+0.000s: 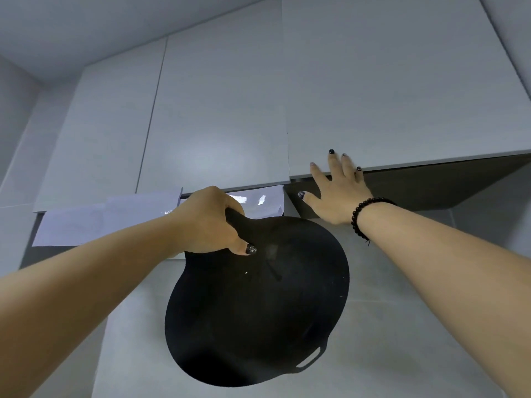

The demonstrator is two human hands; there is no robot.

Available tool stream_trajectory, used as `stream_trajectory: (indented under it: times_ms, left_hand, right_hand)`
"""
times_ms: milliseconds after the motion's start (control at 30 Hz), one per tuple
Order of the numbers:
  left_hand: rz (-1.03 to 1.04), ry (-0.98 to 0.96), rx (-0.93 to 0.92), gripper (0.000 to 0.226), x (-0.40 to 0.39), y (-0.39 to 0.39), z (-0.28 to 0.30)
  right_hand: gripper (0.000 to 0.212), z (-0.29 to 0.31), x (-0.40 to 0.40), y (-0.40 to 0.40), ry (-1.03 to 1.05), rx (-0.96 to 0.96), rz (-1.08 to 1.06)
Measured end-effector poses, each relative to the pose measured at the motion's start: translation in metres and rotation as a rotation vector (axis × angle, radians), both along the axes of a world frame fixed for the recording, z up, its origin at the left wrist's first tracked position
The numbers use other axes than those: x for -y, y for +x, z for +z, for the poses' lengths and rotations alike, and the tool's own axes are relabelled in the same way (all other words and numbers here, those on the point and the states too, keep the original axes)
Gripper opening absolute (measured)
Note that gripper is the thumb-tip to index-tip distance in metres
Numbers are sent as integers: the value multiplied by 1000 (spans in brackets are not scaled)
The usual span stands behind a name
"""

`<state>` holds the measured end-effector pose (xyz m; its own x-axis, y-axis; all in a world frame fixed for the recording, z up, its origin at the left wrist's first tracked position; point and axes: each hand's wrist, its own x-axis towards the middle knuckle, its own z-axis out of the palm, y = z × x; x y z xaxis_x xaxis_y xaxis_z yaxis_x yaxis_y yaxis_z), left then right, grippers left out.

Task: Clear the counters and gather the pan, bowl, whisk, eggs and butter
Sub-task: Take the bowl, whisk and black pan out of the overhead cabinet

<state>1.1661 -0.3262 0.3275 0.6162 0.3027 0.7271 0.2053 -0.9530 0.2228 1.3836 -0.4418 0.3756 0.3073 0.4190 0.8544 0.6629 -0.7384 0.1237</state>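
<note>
The left hand (211, 222) is curled tightly around the short black handle of a round black metal pan (258, 305), with the thumb lying along the handle toward the pan body. The pan hangs below this hand, tilted so that its dark bottom side faces the camera, and a small loop handle is at its lower right edge. The right hand (336, 191) is up and to the right of the pan, apart from it, with fingers spread and straight against the lower edge of a pale grey upper cabinet door (402, 96); the door seems slightly open, though this is hard to judge. A dark beaded bracelet (363, 214) sits on the right wrist.
</note>
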Motion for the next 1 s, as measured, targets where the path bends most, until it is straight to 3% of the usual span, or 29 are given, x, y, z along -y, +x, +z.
stream_trajectory:
  times_ms: [233,367,667,767,833,933,1000]
  left_hand:
    - [58,-7,31,27,-2,-8,-13]
    - [80,4,73,25,11,-18,-23]
    - [171,-83,221,33,42,-60,-71]
    - [166,-112,294,31,59,-77,-96]
    - [173,-96,321,30,70,-90,-117]
    - [215,-77,347,22,81,-109,-149]
    - [268,-47,375,24,90,-122,-173]
  right_hand:
    - [66,4,7,-4,-10,-77,60]
    - [62,-3,13,-20,88,-178,303]
    - [41,-100,53,-89,227,-424,866]
    - [21,-129,61,-106,258,-428,970]
    - [15,-146,64,-112,385,-440,989]
    - [20,-168,65,-116,635,-559,1011]
    - [42,-189,63,-122,720,-725,1031]
